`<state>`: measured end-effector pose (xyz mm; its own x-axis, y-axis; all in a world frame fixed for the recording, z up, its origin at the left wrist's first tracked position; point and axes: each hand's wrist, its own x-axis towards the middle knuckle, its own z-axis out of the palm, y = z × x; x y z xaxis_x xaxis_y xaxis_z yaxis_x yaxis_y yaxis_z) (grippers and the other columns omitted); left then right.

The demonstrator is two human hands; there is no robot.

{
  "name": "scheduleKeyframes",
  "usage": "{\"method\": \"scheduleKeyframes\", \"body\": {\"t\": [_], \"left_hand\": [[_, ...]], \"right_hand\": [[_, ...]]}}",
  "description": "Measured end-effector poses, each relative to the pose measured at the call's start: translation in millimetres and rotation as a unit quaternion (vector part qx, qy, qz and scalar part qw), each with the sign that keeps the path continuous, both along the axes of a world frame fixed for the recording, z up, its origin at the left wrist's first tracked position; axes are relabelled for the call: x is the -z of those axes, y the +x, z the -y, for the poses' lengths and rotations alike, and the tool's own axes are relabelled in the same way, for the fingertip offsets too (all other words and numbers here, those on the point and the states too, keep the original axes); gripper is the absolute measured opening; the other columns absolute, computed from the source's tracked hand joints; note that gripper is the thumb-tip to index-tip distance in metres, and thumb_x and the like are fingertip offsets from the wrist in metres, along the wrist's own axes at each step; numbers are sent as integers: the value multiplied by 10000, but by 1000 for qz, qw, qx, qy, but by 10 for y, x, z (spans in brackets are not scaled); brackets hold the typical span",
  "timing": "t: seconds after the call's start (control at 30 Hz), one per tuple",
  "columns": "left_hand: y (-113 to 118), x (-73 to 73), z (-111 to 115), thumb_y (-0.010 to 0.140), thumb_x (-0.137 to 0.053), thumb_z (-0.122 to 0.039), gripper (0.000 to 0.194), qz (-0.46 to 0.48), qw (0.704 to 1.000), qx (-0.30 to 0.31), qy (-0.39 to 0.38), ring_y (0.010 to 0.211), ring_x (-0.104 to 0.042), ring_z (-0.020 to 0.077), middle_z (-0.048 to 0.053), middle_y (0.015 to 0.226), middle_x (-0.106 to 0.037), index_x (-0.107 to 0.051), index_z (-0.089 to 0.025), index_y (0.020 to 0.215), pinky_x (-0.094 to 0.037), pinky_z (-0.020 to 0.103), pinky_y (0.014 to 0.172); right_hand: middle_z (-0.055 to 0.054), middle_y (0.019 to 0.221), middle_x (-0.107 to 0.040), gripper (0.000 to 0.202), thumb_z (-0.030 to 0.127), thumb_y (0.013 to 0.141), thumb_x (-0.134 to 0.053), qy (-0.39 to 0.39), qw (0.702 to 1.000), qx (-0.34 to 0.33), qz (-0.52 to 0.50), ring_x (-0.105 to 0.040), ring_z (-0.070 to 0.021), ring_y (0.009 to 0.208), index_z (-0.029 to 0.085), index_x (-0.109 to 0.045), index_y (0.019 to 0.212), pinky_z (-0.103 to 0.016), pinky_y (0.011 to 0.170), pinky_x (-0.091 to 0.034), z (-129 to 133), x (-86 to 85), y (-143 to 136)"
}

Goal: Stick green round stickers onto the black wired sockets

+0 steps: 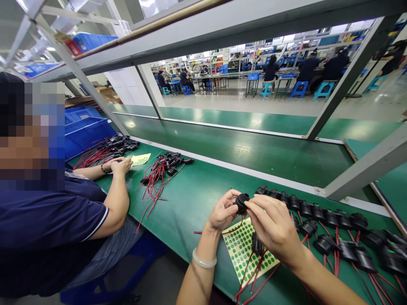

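My left hand [222,212] holds a small round black part [241,202] with red wires hanging from it, above the green table [197,190]. My right hand [273,224] has its fingertips on the same part from the right. Under my hands lies a yellow sheet of green dot stickers [243,250], with another black part [257,244] resting on it. A row of several black parts with red wires [333,228] runs along the table to the right of my hands.
A co-worker in a dark blue shirt [47,220] sits at my left, hands [121,165] near a second sticker sheet [140,159]. Bundles of wired black parts [162,169] lie beside them. Blue bins [84,129] stand at far left. A metal frame post [365,169] rises at right.
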<state>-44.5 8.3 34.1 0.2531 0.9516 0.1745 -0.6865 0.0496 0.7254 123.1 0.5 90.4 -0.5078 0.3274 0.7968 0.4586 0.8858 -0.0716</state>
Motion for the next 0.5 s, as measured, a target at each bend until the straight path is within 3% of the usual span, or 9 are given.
{"method": "scheduleKeyframes", "body": {"t": [0.2, 0.5], "left_hand": [[43, 10, -25, 670, -863, -376, 478, 5, 1000, -9, -5, 606, -612, 110, 26, 795, -672, -584, -154, 988, -486, 221, 589], [39, 34, -26, 663, -863, -399, 493, 0, 1000, -7, -7, 598, -618, 114, 17, 763, -669, -579, -155, 983, -478, 216, 575]], "right_hand": [[-139, 1059, -658, 223, 62, 937, -558, -38, 999, -5, -33, -594, -263, 1030, 110, -599, 1151, -410, 871, -481, -58, 77, 35], [-119, 1064, -666, 195, 71, 933, -558, -70, 995, -13, -71, -608, -246, 1033, 150, -640, 1091, -397, 880, -486, -52, 44, 48]]}}
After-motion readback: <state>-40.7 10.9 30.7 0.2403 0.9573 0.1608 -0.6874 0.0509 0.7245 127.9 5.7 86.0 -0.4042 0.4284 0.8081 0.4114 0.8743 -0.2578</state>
